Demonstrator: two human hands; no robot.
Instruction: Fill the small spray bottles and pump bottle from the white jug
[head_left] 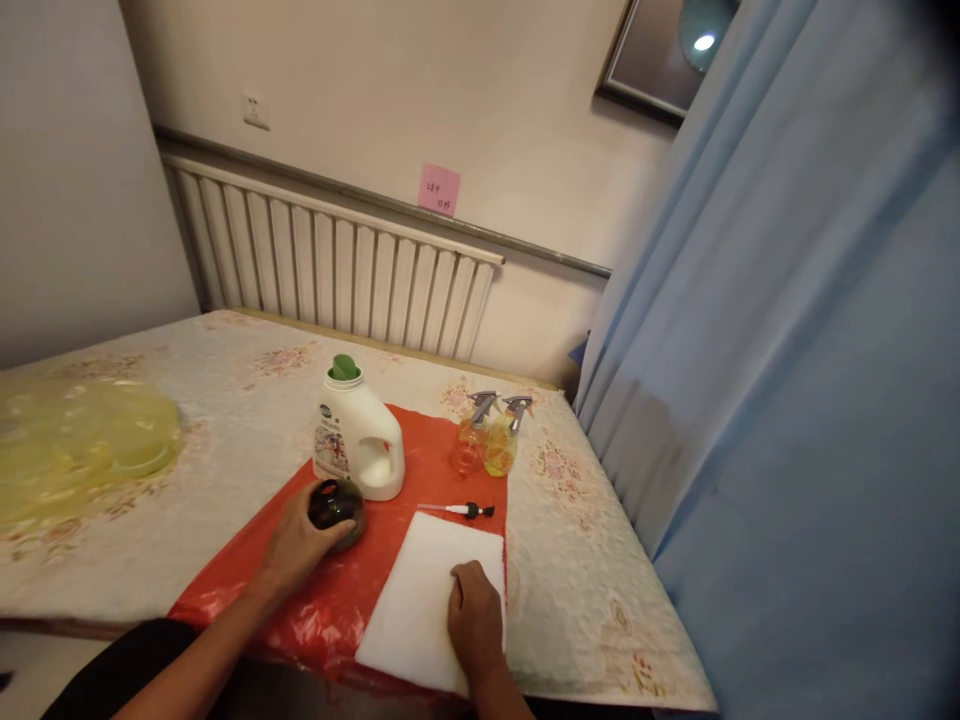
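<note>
My left hand (300,540) is wrapped round a dark, glossy round bottle (346,510), whose open mouth shows at its top left. Right behind the bottle stands a white detergent jug (356,430) with a handle and a green piece in its neck. Curled closed, my right hand (475,615) rests on a white rectangular pad (420,590); the inside of its fingers is hidden. Beyond the pad lies a pump dispenser top (469,511), black and white with a thin tube. Red plastic sheeting (322,610) lies beneath these things.
Two spray bottles, one reddish (469,450) and one yellow (499,447), stand at the sheet's far right corner. A translucent yellow plastic bundle (82,450) lies at the left on the flowered bedcover (585,560). A blue curtain (787,330) hangs at the right; a radiator (330,255) lines the wall.
</note>
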